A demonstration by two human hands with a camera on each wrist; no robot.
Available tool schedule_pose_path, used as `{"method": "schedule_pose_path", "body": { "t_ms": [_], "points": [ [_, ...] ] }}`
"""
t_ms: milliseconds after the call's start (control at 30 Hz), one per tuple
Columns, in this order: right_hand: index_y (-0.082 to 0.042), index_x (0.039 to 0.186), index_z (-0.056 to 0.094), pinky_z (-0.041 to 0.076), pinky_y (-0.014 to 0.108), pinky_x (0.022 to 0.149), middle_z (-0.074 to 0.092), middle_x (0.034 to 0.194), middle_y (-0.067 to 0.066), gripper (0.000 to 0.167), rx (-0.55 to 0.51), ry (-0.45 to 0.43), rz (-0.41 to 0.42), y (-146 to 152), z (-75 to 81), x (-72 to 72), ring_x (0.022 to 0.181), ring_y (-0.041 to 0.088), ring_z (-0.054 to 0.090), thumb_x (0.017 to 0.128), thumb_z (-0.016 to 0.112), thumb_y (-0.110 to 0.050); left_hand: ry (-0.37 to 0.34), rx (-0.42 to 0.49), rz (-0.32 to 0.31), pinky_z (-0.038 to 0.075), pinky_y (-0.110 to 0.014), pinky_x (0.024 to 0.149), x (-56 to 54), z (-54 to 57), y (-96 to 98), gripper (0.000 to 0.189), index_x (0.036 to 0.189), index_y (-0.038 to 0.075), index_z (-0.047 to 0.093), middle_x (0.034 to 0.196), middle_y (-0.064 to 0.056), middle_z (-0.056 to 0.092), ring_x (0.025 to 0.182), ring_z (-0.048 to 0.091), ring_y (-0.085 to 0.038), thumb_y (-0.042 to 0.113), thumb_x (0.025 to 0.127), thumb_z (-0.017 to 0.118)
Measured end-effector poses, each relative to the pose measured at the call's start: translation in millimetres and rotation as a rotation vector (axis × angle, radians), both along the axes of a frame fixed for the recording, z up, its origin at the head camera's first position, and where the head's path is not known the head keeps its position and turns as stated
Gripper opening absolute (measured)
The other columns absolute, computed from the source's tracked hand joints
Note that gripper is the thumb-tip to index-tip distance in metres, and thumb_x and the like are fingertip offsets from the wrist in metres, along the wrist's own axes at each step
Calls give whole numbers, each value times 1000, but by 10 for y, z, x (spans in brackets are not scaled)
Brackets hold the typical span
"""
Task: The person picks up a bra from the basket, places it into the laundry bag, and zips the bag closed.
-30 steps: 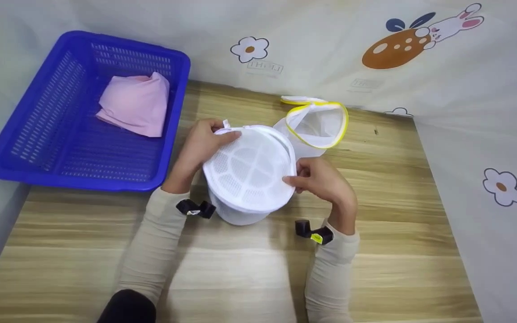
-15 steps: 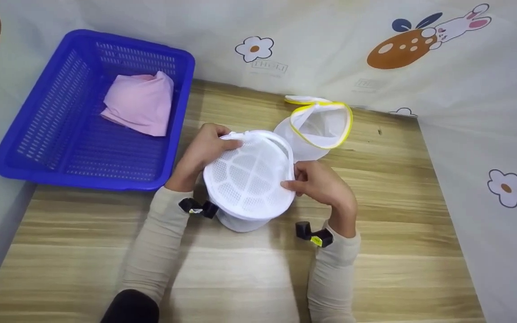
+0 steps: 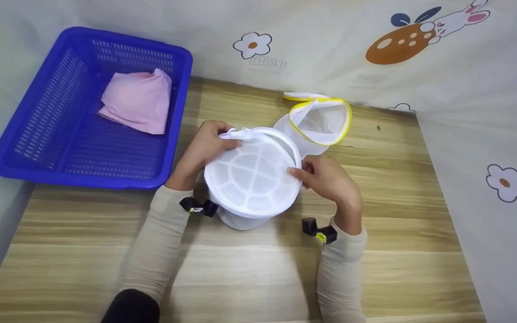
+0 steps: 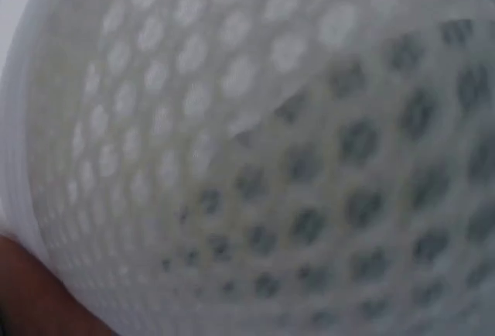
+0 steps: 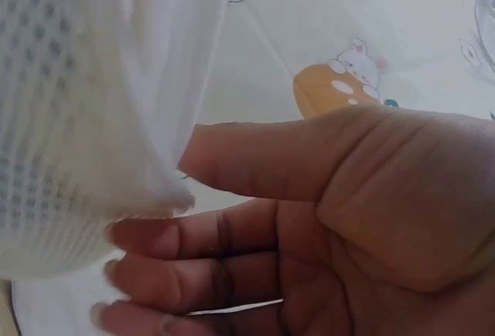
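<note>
A round white mesh laundry bag (image 3: 254, 179) stands tilted on the table in the head view, its lid panel facing up. At its upper left, my left hand (image 3: 207, 146) grips the rim, thumb over the top. My right hand (image 3: 330, 179) holds the right side of the rim between thumb and fingers. From the right wrist, the thumb (image 5: 255, 158) lies by the bag's edge with the fingers below it. Close mesh of the bag (image 4: 271, 158) fills the left wrist view. Behind it sits a second white bag with a yellow-trimmed opening (image 3: 305, 146).
A blue plastic basket (image 3: 175, 116) stands at the left, with a folded pink cloth (image 3: 137, 101) inside. Patterned sheeting (image 3: 312, 45) rises behind and to the right of the wooden table (image 3: 402, 202).
My right hand has shifted slightly right with the bag's rim. The small tab that stuck up beside my left hand now lies down along the rim. The basket and second bag stay put.
</note>
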State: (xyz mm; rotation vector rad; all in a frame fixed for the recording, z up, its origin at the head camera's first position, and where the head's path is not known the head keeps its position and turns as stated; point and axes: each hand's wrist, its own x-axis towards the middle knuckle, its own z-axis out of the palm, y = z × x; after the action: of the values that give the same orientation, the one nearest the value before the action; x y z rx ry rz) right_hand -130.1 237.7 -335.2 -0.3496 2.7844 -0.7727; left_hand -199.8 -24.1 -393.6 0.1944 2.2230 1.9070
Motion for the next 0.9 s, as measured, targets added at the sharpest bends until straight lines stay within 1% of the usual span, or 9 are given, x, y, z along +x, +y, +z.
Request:
{"method": "schedule_pose_path", "body": {
  "t_ms": [67,200,300,367,433,533,667,767,900],
  "points": [
    [-10,68,58,35,30,50,47,56,-3,31,49,61,-20,-11,37,-32,53,14,43,91,64,-28,9,-8,-5,45,-21,59,2,-4,7,21,97,-11,67,81,-8,62,66,54,-12,0,79,72],
    [-6,75,63,38,32,53,50,60,0,25,107,220,-9,-80,153,-145,56,17,46,91,64,-24,31,-18,7,46,-21,57,3,-17,23,22,96,-10,68,80,-8,62,63,54,-11,7,83,73],
    [-5,80,65,39,32,53,53,61,2,23,118,281,24,-175,262,-245,56,17,48,92,64,-25,47,-20,22,46,-21,56,2,-28,33,23,94,-10,68,78,-8,62,62,54,-11,10,84,72],
    [-6,81,66,37,31,51,51,59,1,24,106,283,39,-247,321,-326,54,16,46,93,63,-27,65,-24,24,45,-22,56,-2,-29,38,22,92,-9,68,77,-7,62,62,54,-12,11,84,73],
    [-6,82,68,36,30,51,52,60,2,23,84,272,46,-309,345,-431,55,14,45,93,63,-26,77,-26,19,45,-22,57,-9,-27,41,21,91,-8,68,77,-6,61,64,54,-13,10,83,74],
    [-5,86,72,38,27,54,59,66,3,20,35,229,44,-400,315,-618,58,14,48,92,64,-22,98,-28,18,44,-23,58,-23,-32,33,19,91,-7,69,77,-6,62,66,53,-13,8,81,75],
    [-4,91,73,43,26,61,66,79,6,21,-2,156,36,-545,229,-827,68,15,55,91,65,-24,126,-26,25,44,-23,61,-31,-34,11,17,91,-6,69,80,-8,63,71,54,-15,4,79,75],
    [-5,90,74,44,26,63,67,80,5,26,-2,138,43,-645,181,-908,71,15,56,90,67,-30,137,-22,21,43,-23,64,-32,-42,14,17,91,-6,69,81,-8,64,72,53,-15,2,78,75],
    [-7,87,77,40,24,59,69,78,3,28,15,128,85,-742,143,-952,69,12,54,86,71,-35,139,-25,21,41,-21,64,-33,-62,29,17,90,-7,69,80,-6,64,72,53,-14,1,77,75]
  ]
}}
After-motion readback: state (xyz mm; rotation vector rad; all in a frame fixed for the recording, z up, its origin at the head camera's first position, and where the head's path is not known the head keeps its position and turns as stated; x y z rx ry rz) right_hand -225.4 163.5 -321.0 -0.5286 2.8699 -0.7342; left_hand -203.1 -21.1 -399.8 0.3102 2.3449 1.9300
